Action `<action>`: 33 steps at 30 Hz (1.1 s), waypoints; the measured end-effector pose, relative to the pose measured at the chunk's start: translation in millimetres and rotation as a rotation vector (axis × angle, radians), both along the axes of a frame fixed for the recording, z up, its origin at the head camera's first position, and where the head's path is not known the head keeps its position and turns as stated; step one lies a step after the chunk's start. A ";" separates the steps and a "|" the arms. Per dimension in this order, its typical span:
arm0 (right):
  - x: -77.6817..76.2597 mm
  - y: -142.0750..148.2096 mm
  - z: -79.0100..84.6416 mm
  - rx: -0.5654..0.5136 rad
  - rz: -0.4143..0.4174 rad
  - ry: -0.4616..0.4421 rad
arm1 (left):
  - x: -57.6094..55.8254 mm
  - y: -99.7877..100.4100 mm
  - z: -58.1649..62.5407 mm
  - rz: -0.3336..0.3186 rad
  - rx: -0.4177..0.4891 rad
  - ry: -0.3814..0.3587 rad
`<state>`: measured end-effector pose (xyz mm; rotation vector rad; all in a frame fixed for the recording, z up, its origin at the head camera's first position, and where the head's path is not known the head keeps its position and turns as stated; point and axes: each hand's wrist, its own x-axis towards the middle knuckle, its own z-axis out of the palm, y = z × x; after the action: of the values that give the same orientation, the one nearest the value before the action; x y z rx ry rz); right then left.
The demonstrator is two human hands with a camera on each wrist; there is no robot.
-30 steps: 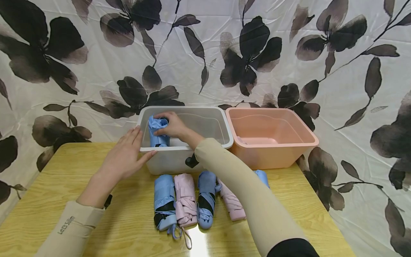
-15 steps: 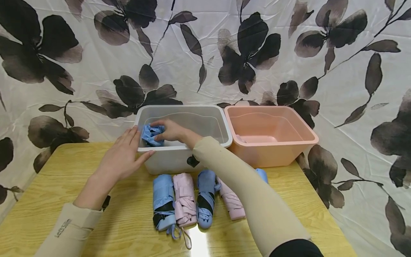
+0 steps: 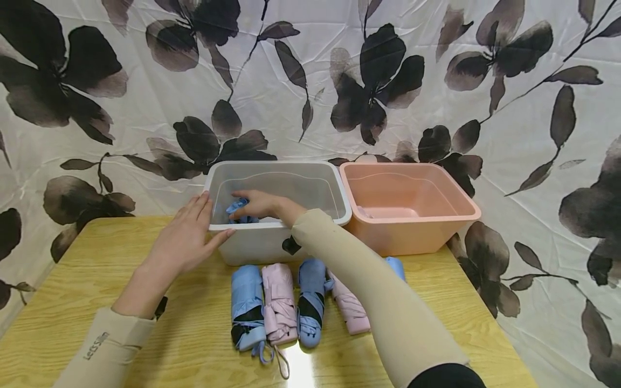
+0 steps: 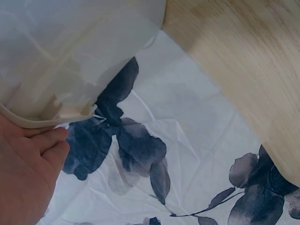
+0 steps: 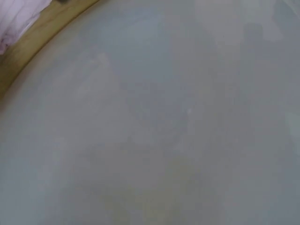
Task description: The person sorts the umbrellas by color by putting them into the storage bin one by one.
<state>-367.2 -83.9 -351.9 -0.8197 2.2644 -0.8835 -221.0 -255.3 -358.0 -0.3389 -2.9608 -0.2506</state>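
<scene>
My right hand (image 3: pixel 266 205) reaches down inside the white plastic bin (image 3: pixel 257 243), at its left end. Between its thumb and fingers it holds a blue folded umbrella (image 3: pixel 236 206), whose lower part is hidden behind the bin's front wall. With fingers straight, my left hand (image 3: pixel 177 240) rests against the bin's left rim, the thumb along the front edge. In the left wrist view the fingers (image 4: pixel 51 140) lie under the bin's rim. Pale bin wall (image 5: pixel 140 117) fills most of the right wrist view; the right hand does not show there.
A pink bin (image 3: pixel 402 237) stands right of the white one. In front lie a light blue umbrella (image 3: pixel 247 293), a pink umbrella (image 3: pixel 280 302), a darker blue umbrella (image 3: pixel 312 302) and another pink umbrella (image 3: pixel 350 307). The right forearm partly covers a blue object (image 3: pixel 395 266).
My right hand has lowered the blue umbrella deeper into the white bin, so less of it shows above the front rim. The left hand stays at the rim.
</scene>
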 end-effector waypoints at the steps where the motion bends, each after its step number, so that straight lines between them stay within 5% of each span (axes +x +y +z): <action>1: 0.1 0.4 0.1 -0.003 -0.004 0.000 | -0.1 0.2 0.0 -0.002 0.000 0.000; 14: 14.7 11.6 12.5 -0.023 -0.001 0.116 | 0.2 1.3 -1.6 -0.022 0.014 0.003; 23: 28.5 42.2 30.5 -0.191 -0.054 0.079 | -1.6 -0.3 -2.0 -0.019 0.034 0.001; 27: 36.0 59.8 39.1 -0.233 -0.039 0.157 | -1.1 0.1 -1.5 -0.010 0.031 -0.008; 33: 49.6 92.3 43.0 -0.227 -0.001 0.399 | -0.1 2.1 -0.8 -0.012 0.035 -0.002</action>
<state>-317.6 8.3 -308.9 -1.1862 2.5304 -1.0694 -221.1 -253.2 -358.9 -0.3515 -2.9528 -0.3044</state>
